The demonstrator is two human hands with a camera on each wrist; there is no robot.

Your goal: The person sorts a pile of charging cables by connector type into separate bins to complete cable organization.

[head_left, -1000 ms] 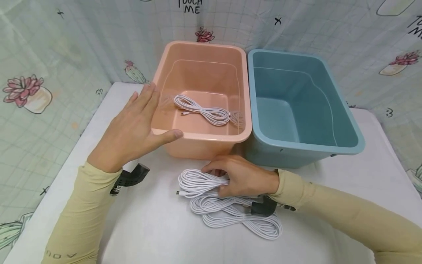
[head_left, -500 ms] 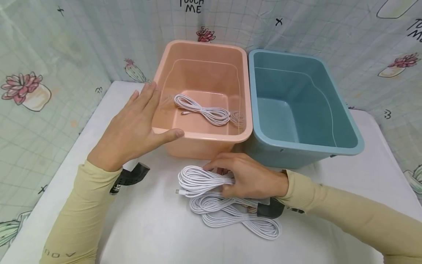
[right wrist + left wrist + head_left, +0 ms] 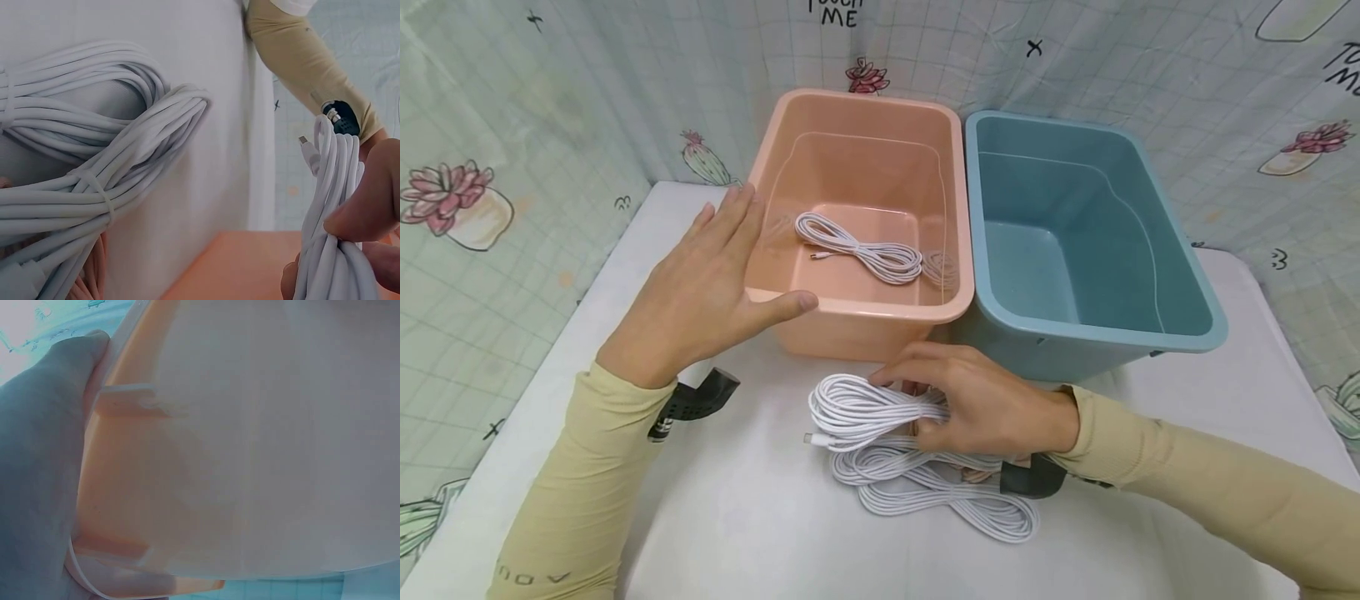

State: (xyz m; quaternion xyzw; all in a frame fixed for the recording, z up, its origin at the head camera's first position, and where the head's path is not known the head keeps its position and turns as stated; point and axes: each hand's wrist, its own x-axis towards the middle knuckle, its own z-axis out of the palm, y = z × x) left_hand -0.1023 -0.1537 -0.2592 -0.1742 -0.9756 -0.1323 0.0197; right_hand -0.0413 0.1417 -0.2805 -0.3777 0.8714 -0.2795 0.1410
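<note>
One peach bin (image 3: 857,335), one blue bin (image 3: 1030,267) on white table (image 3: 737,517), cactus-print curtain (image 3: 1097,79) behind. Left hand (image 3: 688,304) spread wide against peach bin; right hand (image 3: 985,404) pinches coiled white cable (image 3: 857,408).

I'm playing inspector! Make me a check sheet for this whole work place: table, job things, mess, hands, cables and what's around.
Surface: white table, no spill seen.
Job's things: orange bin; blue bin beside it, nothing seen inside.
Clutter: nothing seen.
Grip: right hand pinches the held coil; left hand rests, fingers straight, on the orange bin's rim.
Cables: white binned coil inside orange; white table coils, at least two, overlapping; pinkish strands there too, mostly hidden.
Surroundings: cloth with cactus drawings behind the bins.
</note>
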